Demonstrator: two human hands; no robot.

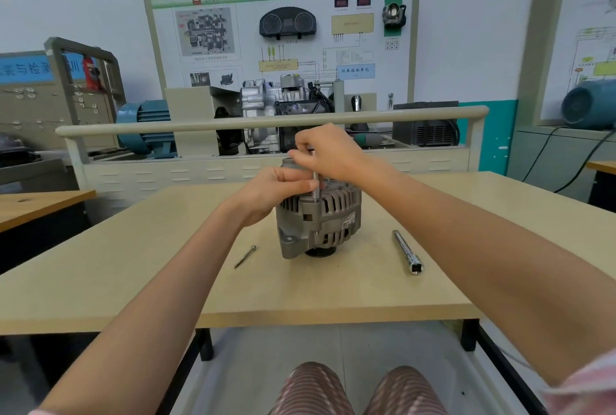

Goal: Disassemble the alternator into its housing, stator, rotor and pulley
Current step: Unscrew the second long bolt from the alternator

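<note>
A grey alternator (328, 224) stands upright at the middle of the wooden table (300, 294), its black pulley (320, 252) facing down. My left hand (273, 191) grips its upper left side. My right hand (328, 151) is closed around the top of a slim metal driver tool (315, 186) that stands vertically on the housing's front edge. One long bolt (245, 256) lies loose on the table left of the alternator.
A chrome socket extension bar (407, 255) lies right of the alternator. Behind the table stands a training bench with a beige rail (266, 122), a gearbox and a display board. My knees show below the table's front edge.
</note>
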